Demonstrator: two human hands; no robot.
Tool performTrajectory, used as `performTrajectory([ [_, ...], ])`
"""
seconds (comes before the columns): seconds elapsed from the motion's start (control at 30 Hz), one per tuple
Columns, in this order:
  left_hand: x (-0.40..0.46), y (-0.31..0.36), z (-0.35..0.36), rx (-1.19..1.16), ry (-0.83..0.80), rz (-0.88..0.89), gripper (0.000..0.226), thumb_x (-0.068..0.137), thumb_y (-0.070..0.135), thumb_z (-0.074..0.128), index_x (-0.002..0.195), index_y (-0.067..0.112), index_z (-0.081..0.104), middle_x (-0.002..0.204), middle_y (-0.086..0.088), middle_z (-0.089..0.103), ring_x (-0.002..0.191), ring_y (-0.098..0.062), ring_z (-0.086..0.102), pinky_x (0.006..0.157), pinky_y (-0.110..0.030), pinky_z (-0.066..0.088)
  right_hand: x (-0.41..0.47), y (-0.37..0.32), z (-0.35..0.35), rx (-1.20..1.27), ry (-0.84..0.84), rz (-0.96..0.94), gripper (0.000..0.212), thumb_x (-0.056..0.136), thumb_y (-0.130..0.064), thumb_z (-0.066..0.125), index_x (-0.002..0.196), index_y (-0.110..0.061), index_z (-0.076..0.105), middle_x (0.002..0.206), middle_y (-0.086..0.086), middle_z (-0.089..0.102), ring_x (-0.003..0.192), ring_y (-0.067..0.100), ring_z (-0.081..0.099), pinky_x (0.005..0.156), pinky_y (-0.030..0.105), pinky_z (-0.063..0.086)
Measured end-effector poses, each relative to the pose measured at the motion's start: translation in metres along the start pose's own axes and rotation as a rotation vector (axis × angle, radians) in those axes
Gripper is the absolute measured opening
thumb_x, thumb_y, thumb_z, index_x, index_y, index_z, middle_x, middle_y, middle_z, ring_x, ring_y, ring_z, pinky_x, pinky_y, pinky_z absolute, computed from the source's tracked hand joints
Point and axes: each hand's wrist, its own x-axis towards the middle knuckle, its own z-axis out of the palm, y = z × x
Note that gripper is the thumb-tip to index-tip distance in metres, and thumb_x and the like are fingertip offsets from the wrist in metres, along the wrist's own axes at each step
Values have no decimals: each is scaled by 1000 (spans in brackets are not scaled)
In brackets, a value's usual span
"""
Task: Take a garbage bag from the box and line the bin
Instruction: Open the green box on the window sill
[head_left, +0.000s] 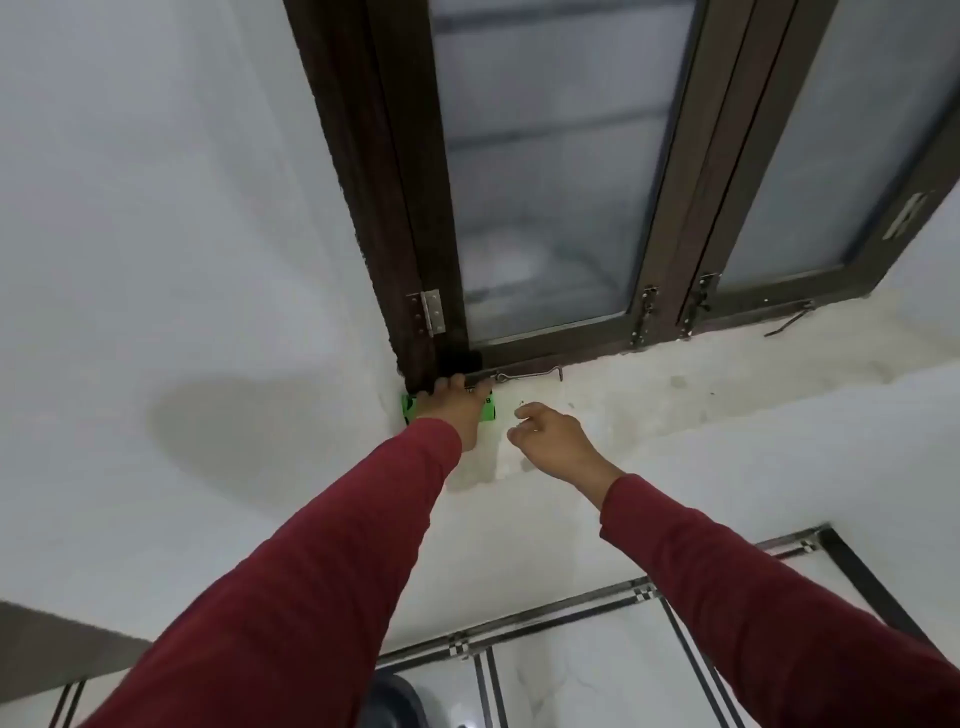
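A small green garbage-bag box (487, 410) lies on the white window sill, in the corner by the dark window frame. My left hand (453, 408) lies over the box, its fingers curled over the far edge, and covers most of it. Something black (460, 358) shows just above the fingertips; I cannot tell what it is. My right hand (550, 441) hovers just right of the box with loosely curled fingers, holding nothing. A dark round shape (397, 701) at the bottom edge may be the bin; only a part shows.
A brown-framed window (545, 182) with frosted glass stands above the white sill (675, 395). A metal stay hook (530, 375) lies along the frame's foot, right beside the box. White wall is to the left; tiled floor with dark lines lies below.
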Motion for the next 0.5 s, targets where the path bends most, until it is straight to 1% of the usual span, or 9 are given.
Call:
performTrajectory([
  [0.07,8,-3,-3,85,-12,0,92,89,11,60,161,39,10,150,-16,37,136,-38,36,104,-51,41,11,2,0,86,-2,76,41,97,-23,59,137,-16,57,114,0,68,104,20,65,70,20,48],
  [0.13,18,-8,1,97,32,32,84,93,18,57,159,42,12,145,-16,43,133,-38,36,102,-47,41,20,3,1,188,0,145,40,95,-22,61,135,-17,59,106,0,68,103,24,70,75,26,54],
  [0.2,31,-10,5,-27,21,25,77,94,31,56,159,39,15,142,-18,46,129,-39,41,98,-45,44,29,3,0,309,1,214,40,93,-20,63,133,-19,60,97,0,67,93,23,71,80,33,57],
  [0.27,36,-5,2,-337,42,-73,73,94,44,54,157,28,20,138,-19,52,123,-40,52,95,-44,49,36,3,-2,403,9,259,40,92,-24,65,131,-23,60,102,2,67,89,20,67,74,32,54],
  [0.33,37,3,-2,-758,81,-227,67,93,48,56,148,18,31,130,-15,60,115,-37,61,91,-39,51,36,4,-5,491,-12,286,34,91,-35,67,125,-32,62,117,1,68,98,22,68,70,30,54],
  [0.37,38,8,-5,-949,85,-317,64,92,49,58,143,15,36,127,-14,62,112,-36,64,86,-36,53,36,6,-8,554,-24,297,32,90,-42,68,120,-34,63,123,3,68,104,24,69,70,32,57],
  [0.43,40,18,-8,-1254,51,-471,67,85,53,63,134,14,39,119,-12,65,95,-32,67,61,-30,52,33,9,-16,736,-59,279,37,86,-48,74,117,-29,64,125,10,69,112,33,71,75,39,63],
  [0.47,40,23,-8,-1363,29,-528,73,79,56,67,131,14,38,114,-12,65,82,-29,66,51,-25,46,30,10,-22,822,-69,254,42,84,-45,78,118,-25,64,124,14,70,112,36,71,79,41,63],
  [0.5,41,27,-9,-1435,16,-574,79,71,59,69,128,15,37,109,-13,66,72,-26,62,46,-23,42,26,11,-29,875,-74,222,44,83,-39,82,120,-23,65,124,17,69,113,37,71,82,42,63],
])
